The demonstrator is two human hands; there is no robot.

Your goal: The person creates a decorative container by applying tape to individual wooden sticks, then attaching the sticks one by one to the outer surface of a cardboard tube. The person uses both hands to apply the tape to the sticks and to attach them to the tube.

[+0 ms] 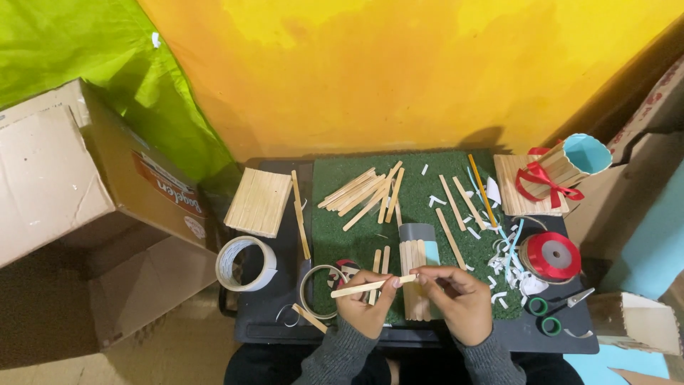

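Note:
My left hand [365,306] and my right hand [456,299] together pinch one wooden craft stick [360,288], held level over the near edge of a green turf mat [427,196]. Just behind the hands lies a grey tube partly clad in sticks [415,246]. Several loose sticks [363,192] lie scattered on the mat further back. Both wrists wear grey sleeves.
A flat panel of glued sticks [258,202] and a roll of clear tape [246,264] lie at left. A second tape ring [320,291] sits by my left hand. At right are a red ribbon spool [554,255], green-handled scissors [556,310], a stick-clad cup with red bow [563,170], paper scraps. Cardboard boxes flank the table.

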